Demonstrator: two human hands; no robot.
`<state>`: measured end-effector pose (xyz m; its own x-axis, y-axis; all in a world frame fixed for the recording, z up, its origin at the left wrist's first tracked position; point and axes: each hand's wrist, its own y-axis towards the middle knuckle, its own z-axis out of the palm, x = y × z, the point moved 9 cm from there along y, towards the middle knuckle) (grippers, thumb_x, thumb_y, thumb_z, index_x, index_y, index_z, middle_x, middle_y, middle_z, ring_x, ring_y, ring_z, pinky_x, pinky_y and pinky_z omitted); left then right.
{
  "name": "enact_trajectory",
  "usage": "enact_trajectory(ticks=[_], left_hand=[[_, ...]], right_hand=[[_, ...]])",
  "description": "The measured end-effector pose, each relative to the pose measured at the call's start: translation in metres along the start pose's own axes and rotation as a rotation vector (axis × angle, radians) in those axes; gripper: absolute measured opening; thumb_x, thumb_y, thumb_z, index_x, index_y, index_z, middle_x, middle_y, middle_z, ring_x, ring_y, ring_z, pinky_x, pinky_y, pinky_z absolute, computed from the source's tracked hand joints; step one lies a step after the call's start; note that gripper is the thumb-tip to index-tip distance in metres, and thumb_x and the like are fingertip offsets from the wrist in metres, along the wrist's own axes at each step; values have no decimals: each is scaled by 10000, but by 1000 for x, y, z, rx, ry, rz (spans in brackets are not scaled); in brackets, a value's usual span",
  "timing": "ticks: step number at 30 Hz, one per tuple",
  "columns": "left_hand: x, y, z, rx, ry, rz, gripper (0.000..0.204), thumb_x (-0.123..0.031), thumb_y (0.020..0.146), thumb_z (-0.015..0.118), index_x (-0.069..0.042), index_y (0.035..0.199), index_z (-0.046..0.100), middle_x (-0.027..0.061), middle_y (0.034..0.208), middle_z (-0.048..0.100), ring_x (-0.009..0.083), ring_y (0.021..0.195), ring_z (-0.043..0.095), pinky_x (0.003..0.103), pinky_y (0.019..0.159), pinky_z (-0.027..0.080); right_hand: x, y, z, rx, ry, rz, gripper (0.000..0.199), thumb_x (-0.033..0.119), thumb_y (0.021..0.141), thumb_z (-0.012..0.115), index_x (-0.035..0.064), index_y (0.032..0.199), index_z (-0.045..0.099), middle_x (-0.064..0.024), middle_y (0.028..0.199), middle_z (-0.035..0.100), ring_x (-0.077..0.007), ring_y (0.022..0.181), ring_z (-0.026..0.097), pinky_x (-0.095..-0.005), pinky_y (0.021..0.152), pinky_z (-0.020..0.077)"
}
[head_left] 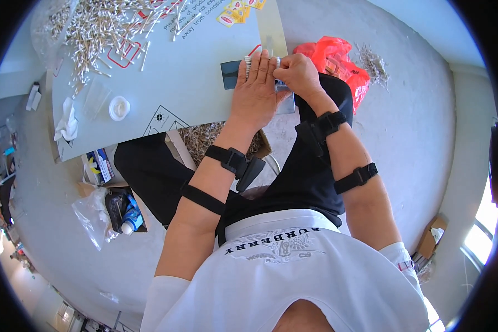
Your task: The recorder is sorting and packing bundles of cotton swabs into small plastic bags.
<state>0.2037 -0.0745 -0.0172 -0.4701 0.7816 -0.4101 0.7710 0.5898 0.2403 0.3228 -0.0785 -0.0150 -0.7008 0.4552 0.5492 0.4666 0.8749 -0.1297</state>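
Pressing down on a small clear bag (280, 88) of cotton swabs, I have both hands at twelve o'clock of my view, on the near edge of the pale board (193, 83) that serves as a tabletop. My left hand (254, 88) lies flat, fingers together and stretched out, pinning the bag and a row of white swab tips that shows just past the fingertips. My right hand (299, 72) is curled tight, pinching the bag's far end at about one o'clock of the left hand; whether the bag is sealed I cannot tell, as the hands cover most of it. Judging by this, one bag is being filled or closed, and a lot is left: the swab pile (99, 27) at ten o'clock is large and loose. Next to it, empty clear bags (97, 94) and a small white cup (119, 108) sit near the board's left edge, with yellow labels (235, 12) at the far rim. Beyond my right hand, at one o'clock, a red bag (337, 58) rests on the grey floor. Under the board, a box (205, 138) holds more swabs.
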Motion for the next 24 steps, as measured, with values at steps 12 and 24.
enact_trajectory(ticks=[12,24], left_hand=[[2,-10,-37,-158,-61,64,391,-134,770,701,-60,1140,599,103,1326,508,276,1313,418,466,1085,275],[-1,-6,-34,-52,73,117,164,-146,780,656,-60,904,592,57,998,550,252,1045,495,403,893,362]], right_hand=[[-6,2,1,28,45,2,210,203,715,661,-4,693,636,-160,591,552,-254,550,574,-364,597,489],[-5,3,1,29,43,-8,217,189,709,650,-17,660,602,-152,568,531,-236,540,559,-359,588,480]])
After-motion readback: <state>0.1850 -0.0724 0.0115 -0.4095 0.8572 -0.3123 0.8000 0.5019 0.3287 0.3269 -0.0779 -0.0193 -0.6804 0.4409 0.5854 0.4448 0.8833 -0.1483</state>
